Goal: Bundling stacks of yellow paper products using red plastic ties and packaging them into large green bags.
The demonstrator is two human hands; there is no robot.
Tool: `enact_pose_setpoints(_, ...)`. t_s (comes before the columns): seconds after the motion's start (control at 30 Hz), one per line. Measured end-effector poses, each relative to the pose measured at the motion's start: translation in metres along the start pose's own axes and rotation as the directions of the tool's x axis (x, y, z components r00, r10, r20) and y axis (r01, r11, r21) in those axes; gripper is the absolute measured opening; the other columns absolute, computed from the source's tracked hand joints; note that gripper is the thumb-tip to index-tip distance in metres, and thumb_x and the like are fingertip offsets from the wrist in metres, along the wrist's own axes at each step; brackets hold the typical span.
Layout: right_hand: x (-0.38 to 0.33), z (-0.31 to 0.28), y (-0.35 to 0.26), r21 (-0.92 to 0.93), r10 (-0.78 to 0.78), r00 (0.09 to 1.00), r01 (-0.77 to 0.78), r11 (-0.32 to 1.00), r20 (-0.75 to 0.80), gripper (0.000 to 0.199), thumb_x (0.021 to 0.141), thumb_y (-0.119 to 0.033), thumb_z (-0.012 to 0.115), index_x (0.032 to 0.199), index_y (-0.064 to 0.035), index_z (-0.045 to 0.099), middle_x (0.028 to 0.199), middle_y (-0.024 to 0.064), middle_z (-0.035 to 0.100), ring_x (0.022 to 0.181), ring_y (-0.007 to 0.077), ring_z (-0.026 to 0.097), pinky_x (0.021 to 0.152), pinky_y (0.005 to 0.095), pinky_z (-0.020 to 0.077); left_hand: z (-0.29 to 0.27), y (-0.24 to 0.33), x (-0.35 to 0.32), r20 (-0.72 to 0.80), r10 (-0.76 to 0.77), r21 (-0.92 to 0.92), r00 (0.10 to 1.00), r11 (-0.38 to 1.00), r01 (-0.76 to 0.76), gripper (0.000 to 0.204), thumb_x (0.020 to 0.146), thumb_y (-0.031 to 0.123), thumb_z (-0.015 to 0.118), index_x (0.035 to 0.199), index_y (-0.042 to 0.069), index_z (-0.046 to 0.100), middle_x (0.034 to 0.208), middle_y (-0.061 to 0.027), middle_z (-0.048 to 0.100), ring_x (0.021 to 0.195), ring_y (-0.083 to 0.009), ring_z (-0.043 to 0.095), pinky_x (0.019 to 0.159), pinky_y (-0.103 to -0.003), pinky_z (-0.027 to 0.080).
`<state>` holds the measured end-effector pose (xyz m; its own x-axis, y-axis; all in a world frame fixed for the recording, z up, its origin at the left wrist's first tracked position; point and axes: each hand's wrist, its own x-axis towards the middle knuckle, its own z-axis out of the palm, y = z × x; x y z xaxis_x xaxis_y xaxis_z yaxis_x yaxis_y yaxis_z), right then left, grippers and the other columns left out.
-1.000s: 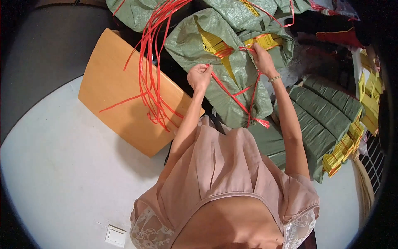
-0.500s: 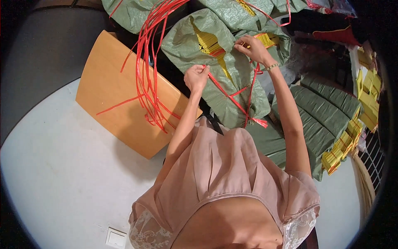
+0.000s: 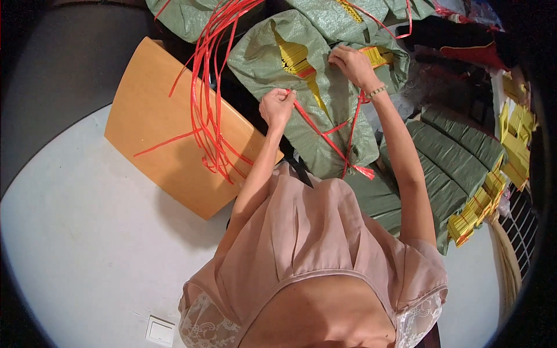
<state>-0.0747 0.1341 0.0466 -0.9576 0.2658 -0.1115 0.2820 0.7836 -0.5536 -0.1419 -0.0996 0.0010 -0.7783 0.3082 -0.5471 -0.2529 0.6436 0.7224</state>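
Observation:
A green woven sack [image 3: 313,124] lies in front of me, with a gap in its top showing stacked yellow pieces [image 3: 297,61]. Red plastic strapping [image 3: 316,127] crosses its near end and is knotted there into a short tuft. At the sack's left edge, my left hand [image 3: 277,108] pinches an end of that strap, which runs taut toward the knot. My right hand [image 3: 352,65] is closed at the sack's upper right side, its fingertips against the green fabric. Whatever lies between those fingers is hidden.
A bundle of loose red straps [image 3: 212,110] hangs over an orange-brown board [image 3: 174,127] on my left. More green sacks [image 3: 342,23] lie beyond. To the right are dark green wrapped bundles [image 3: 444,153] with yellow ends and a wire grid [image 3: 519,226].
My right hand's fingers have curled closer together and turned downward at the sack. My left hand keeps its pinch on the red strap, and the sack stays almost in place.

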Motion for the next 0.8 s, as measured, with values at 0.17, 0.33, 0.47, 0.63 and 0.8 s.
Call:
enact_pose_setpoints(0.17,0.008,0.007,-0.004,-0.210,-0.059,0.990,0.031,0.977,-0.127,0.017,0.084,-0.024,0.050,0.085,-0.0082,0.046,0.079,0.0096,0.052,0.073,0.0311,0.056,0.059,0.0409,0.0440,-0.001,0.000,0.000,-0.023,0.001,0.025,1.000,1.000,0.000,0.024,0.068,0.026,0.069,0.072,0.003,0.063,0.067,-0.0084,0.066,0.062,-0.0209,0.064,0.060,-0.031,0.047)
enact_pose_setpoints(0.33,0.011,0.017,0.014,-0.225,0.038,0.995,-0.058,0.973,-0.093,0.015,0.087,-0.025,0.048,0.087,-0.0103,0.044,0.079,0.0099,0.056,0.069,0.0332,0.057,0.053,0.0431,0.0421,0.000,0.011,-0.007,-0.058,0.110,0.092,0.992,0.990,-0.105,0.026,0.069,0.025,0.070,0.074,0.001,0.062,0.067,-0.0080,0.066,0.057,-0.0140,0.063,0.058,-0.026,0.047)
enact_pose_setpoints(0.47,0.013,0.012,0.021,-0.274,0.009,0.997,-0.031,0.961,-0.082,0.015,0.087,-0.029,0.047,0.086,-0.0132,0.045,0.067,0.0112,0.058,0.063,0.0345,0.058,0.048,0.0444,0.0413,-0.001,0.017,-0.008,-0.072,0.067,0.113,0.995,0.992,-0.058,0.027,0.068,0.026,0.070,0.075,0.001,0.064,0.069,-0.0086,0.066,0.062,-0.0161,0.063,0.060,-0.027,0.048)
enact_pose_setpoints(0.63,-0.003,0.010,0.025,-0.221,0.090,0.995,-0.098,0.970,-0.045,0.015,0.087,-0.027,0.049,0.087,-0.0119,0.047,0.059,0.0139,0.054,0.057,0.0331,0.056,0.047,0.0443,0.0390,-0.005,0.024,-0.011,-0.059,0.034,0.102,0.998,0.994,-0.027,0.026,0.067,0.027,0.070,0.075,0.002,0.065,0.071,-0.0084,0.067,0.063,-0.0169,0.064,0.062,-0.027,0.048)
enact_pose_setpoints(0.8,-0.017,-0.010,0.025,-0.003,0.103,0.993,-0.103,0.995,0.065,0.025,0.085,-0.033,0.052,0.083,-0.0084,0.055,0.060,0.0127,0.056,0.060,0.0320,0.056,0.052,0.0406,0.0406,-0.003,0.022,-0.011,-0.081,0.051,0.126,0.995,0.991,-0.041,0.025,0.066,0.026,0.070,0.074,0.003,0.065,0.070,-0.0078,0.067,0.064,-0.0174,0.064,0.062,-0.028,0.048)
